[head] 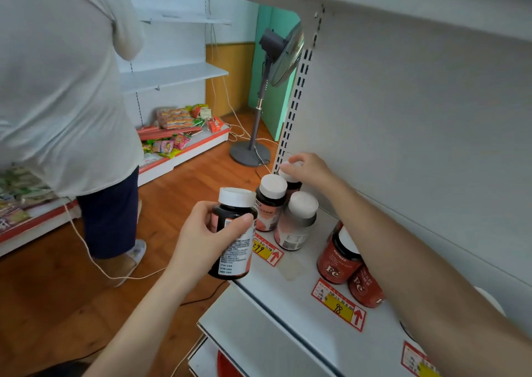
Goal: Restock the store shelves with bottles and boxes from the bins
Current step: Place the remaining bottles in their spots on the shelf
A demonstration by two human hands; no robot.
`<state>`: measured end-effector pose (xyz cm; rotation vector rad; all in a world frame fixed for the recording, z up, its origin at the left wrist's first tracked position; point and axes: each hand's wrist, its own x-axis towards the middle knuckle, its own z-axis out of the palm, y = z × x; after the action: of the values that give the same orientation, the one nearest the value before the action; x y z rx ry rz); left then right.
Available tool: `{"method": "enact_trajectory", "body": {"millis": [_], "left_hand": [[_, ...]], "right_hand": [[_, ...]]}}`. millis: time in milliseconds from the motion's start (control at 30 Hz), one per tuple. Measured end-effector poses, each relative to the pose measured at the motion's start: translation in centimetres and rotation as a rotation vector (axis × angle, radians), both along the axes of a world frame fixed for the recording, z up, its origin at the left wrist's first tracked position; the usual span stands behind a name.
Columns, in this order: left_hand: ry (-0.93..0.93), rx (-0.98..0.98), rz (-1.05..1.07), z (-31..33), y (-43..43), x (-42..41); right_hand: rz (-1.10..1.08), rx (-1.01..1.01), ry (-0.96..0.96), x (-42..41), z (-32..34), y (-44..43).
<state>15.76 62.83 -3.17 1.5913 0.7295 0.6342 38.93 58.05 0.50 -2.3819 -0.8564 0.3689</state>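
Bottle (pixel 233 232), dark, white-capped: gripped in left hand (pixel 201 241), thumb across front, just off shelf (pixel 273 299) edge. Right hand (pixel 309 169), arm outstretched, fingers curled over cap of rear bottle (pixel 293 186).

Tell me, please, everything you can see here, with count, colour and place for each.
held dark bottle: one, dark with white cap, off the shelf's left end
dark bottles on shelf: three, dark with white caps, clustered at the shelf's far end
red bottles: two showing, red, on the shelf under the right forearm
price tags: three, red and yellow, along the shelf front
shelf: one, pale grey, right of view
fan: one, grey, standing on the floor beyond the shelf
snack packets: many, mixed colours, low shelf at left
other person: one, white top, dark shorts, at left
left hand: grips the held dark bottle
right hand: grips the cap of the rearmost dark bottle
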Motion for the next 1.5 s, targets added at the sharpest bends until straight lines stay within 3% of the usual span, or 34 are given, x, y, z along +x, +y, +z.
{"method": "enact_trajectory", "body": {"millis": [167, 300, 433, 567, 767, 967, 1133, 1300, 1500], "left_hand": [[-0.002, 0.043, -0.018, 0.5, -0.6, 0.5], [-0.004, 0.092, -0.007, 1.3, -1.3, 1.4], [-0.038, 0.124, 0.022, 1.9, -2.3, 2.3], [-0.062, 0.176, 0.027, 2.2, -3.2, 2.9], [-0.137, 0.147, -0.138, 1.9, -2.2, 1.6], [-0.049, 0.003, -0.462, 0.9, -1.0, -0.3], [-0.008, 0.18, -0.269, 0.0, -1.8, 0.6], [-0.004, 0.244, -0.191, 0.3, -2.8, 1.9], [-0.035, 0.33, -0.171, 0.2, -3.8, 2.9]], "right_hand": [[-0.01, 0.117, -0.204, -1.4, 2.3, -1.4], [0.101, 0.246, -0.075, -5.0, 4.2, -3.0], [0.251, 0.165, 0.072, -8.8, 5.7, -4.9], [0.261, 0.102, -0.057, -10.1, 5.5, -5.3], [0.202, 0.282, 0.05, -8.7, 5.1, -6.3], [0.254, 0.346, 0.217, -7.7, 5.2, -7.6], [0.239, 0.367, 0.279, -7.9, 5.1, -7.9], [0.122, 0.33, 0.053, -8.8, 5.0, -7.8], [0.024, 0.461, 0.028, -8.5, 5.2, -8.6]]}}
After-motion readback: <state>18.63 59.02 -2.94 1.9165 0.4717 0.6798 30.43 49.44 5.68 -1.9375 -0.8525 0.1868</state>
